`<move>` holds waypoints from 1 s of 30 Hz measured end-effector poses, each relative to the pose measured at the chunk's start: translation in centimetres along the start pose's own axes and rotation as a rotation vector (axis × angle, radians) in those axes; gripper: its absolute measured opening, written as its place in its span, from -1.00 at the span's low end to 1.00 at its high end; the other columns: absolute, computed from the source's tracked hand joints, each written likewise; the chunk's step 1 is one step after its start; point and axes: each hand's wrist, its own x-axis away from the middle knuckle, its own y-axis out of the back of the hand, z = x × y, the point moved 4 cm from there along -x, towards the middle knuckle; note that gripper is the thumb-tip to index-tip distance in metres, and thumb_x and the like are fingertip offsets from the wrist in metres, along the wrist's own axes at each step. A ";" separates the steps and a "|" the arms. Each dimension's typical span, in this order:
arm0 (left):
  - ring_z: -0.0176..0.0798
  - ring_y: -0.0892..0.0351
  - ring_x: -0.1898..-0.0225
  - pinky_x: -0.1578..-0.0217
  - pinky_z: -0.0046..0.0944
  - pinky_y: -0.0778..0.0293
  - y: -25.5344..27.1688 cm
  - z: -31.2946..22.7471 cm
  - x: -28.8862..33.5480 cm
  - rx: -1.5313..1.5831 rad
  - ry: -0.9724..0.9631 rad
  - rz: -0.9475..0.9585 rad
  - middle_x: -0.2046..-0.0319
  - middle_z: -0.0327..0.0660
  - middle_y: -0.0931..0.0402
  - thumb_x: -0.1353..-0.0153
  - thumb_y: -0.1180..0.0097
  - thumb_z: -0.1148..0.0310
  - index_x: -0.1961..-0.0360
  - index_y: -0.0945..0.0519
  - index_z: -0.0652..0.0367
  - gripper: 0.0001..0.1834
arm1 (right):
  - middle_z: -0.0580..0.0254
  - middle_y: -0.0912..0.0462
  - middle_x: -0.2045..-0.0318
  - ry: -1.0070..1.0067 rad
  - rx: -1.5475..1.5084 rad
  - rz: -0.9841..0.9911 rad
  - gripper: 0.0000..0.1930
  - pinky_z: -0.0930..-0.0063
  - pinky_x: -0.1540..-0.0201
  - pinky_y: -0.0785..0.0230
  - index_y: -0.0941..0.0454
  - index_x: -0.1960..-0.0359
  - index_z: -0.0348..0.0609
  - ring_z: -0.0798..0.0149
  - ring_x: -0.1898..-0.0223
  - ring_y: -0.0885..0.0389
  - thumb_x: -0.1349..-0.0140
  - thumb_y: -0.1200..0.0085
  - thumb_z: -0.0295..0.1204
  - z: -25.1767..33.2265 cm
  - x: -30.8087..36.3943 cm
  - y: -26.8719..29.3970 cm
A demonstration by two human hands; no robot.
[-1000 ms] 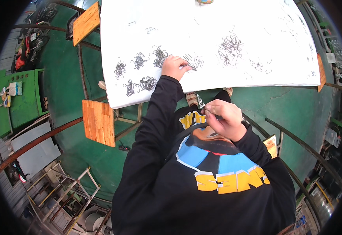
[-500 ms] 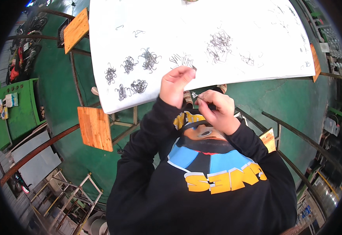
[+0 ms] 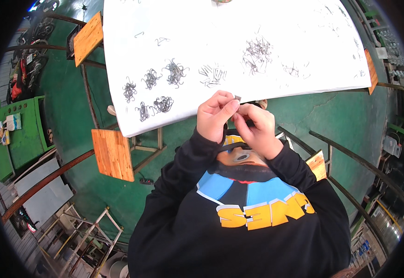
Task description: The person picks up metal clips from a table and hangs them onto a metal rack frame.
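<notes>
My left hand (image 3: 217, 115) is closed in a pinch just off the table's near edge, with a small dark grey flat piece (image 3: 237, 97) showing at its fingertips. Against those fingertips comes my right hand (image 3: 258, 128), its thumb and forefinger pressed together; whatever they pinch is too small to make out. Beyond the hands, short dark wire pieces (image 3: 212, 75) lie in a loose heap on the white tabletop (image 3: 202, 28). To their left are several heaps of dark bent wire hooks (image 3: 175, 74). A larger tangled heap of thin dark pieces (image 3: 257, 53) lies to the right.
Sparse wire pieces (image 3: 292, 69) are scattered at the right of the table. Wooden-topped stools stand around it, one stool (image 3: 113, 155) at the near left and another stool (image 3: 88, 39) farther back. A green cabinet (image 3: 19, 139) and a metal frame (image 3: 88, 241) are on the left.
My left hand has come down and right, off the table toward my body, meeting my right hand. The right hand has barely moved. The short wire heap is now uncovered.
</notes>
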 end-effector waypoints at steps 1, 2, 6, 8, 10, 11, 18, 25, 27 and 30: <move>-0.42 -0.38 0.47 0.47 -0.47 -0.33 0.1 -0.1 0.0 -0.008 -0.016 0.001 0.39 -0.25 -0.34 -0.05 -0.06 0.55 0.49 -0.49 0.30 -0.97 | 0.14 -0.48 0.62 -0.011 -0.014 0.012 -0.89 0.57 0.60 -0.32 -0.43 0.45 -0.31 0.27 0.64 -0.49 0.07 -0.02 -0.67 0.1 0.0 0.0; -0.42 -0.38 0.46 0.46 -0.47 -0.33 0.2 -0.2 0.1 -0.024 -0.031 -0.007 0.39 -0.25 -0.34 -0.05 -0.06 0.56 0.49 -0.49 0.30 -0.97 | 0.13 -0.48 0.61 -0.023 -0.027 0.023 -0.88 0.56 0.59 -0.32 -0.43 0.44 -0.31 0.26 0.63 -0.49 0.07 -0.02 -0.67 0.1 0.0 -0.1; -0.41 -0.38 0.43 0.46 -0.46 -0.34 0.9 0.0 -0.1 -0.049 -0.058 -0.014 0.39 -0.24 -0.34 -0.04 -0.06 0.58 0.49 -0.49 0.32 -0.98 | 0.09 -0.50 0.60 0.007 -0.006 0.029 -0.86 0.51 0.56 -0.34 -0.45 0.41 -0.30 0.18 0.59 -0.51 0.07 -0.03 -0.67 0.2 -0.2 -0.2; -0.41 -0.38 0.42 0.45 -0.46 -0.35 1.3 0.5 -0.2 -0.026 -0.028 -0.021 0.39 -0.24 -0.34 -0.03 -0.06 0.58 0.49 -0.50 0.33 -0.98 | 0.06 -0.50 0.59 -0.076 -0.029 0.040 -0.86 0.48 0.55 -0.34 -0.45 0.40 -0.31 0.15 0.57 -0.52 0.06 -0.04 -0.66 -0.3 0.0 -0.4; -0.40 -0.38 0.42 0.45 -0.47 -0.35 1.5 0.8 -0.4 0.020 0.021 -0.028 0.39 -0.24 -0.34 -0.03 -0.06 0.58 0.50 -0.50 0.33 -0.98 | 0.04 -0.50 0.57 -0.106 -0.009 0.067 -0.86 0.45 0.54 -0.34 -0.45 0.39 -0.31 0.11 0.56 -0.52 0.05 -0.03 -0.64 -0.7 0.0 -0.5; -0.40 -0.38 0.42 0.45 -0.47 -0.36 1.5 0.9 -0.5 0.030 0.025 -0.026 0.39 -0.24 -0.34 -0.03 -0.06 0.58 0.50 -0.50 0.32 -0.98 | 0.03 -0.51 0.57 -0.100 0.021 0.089 -0.85 0.43 0.54 -0.34 -0.45 0.38 -0.31 0.09 0.56 -0.52 0.05 -0.03 -0.64 -0.7 0.1 -0.5; -0.40 -0.34 0.37 0.35 -0.45 -0.30 1.5 0.7 -0.3 -0.099 -0.025 -0.012 0.40 -0.23 -0.34 0.02 -0.11 0.58 0.49 -0.52 0.30 -0.97 | 0.07 -0.50 0.59 -0.186 0.043 0.120 -0.86 0.50 0.56 -0.31 -0.44 0.39 -0.30 0.22 0.60 -0.50 0.04 -0.05 -0.62 -1.3 0.3 -0.6; -0.39 -0.32 0.35 0.28 -0.44 -0.26 1.2 0.0 0.7 -0.165 -0.171 0.058 0.41 -0.23 -0.35 0.10 -0.18 0.59 0.50 -0.55 0.28 -0.91 | 0.17 -0.49 0.61 -0.394 0.282 -0.148 -0.84 0.55 0.53 -0.29 -0.51 0.33 -0.30 0.37 0.62 -0.42 -0.02 -0.05 -0.52 -8.5 -0.5 3.6; -0.39 -0.32 0.35 0.28 -0.44 -0.26 1.1 0.2 0.7 -0.169 -0.150 0.102 0.41 -0.23 -0.35 0.11 -0.18 0.60 0.50 -0.55 0.28 -0.90 | 0.03 -0.51 0.54 -0.217 0.608 -0.074 -0.81 0.33 0.45 -0.34 -0.52 0.35 -0.31 0.06 0.57 -0.48 0.04 -0.05 -0.52 -13.1 -0.9 5.2; -0.38 -0.31 0.35 0.28 -0.43 -0.24 1.2 0.5 1.0 -0.187 -0.144 0.127 0.41 -0.23 -0.34 0.11 -0.19 0.58 0.49 -0.54 0.27 -0.90 | 0.00 -0.51 0.52 -0.216 0.853 0.098 -0.91 0.28 0.44 -0.38 -0.49 0.52 -0.31 0.01 0.52 -0.51 0.10 0.04 -0.58 -16.2 -2.0 4.2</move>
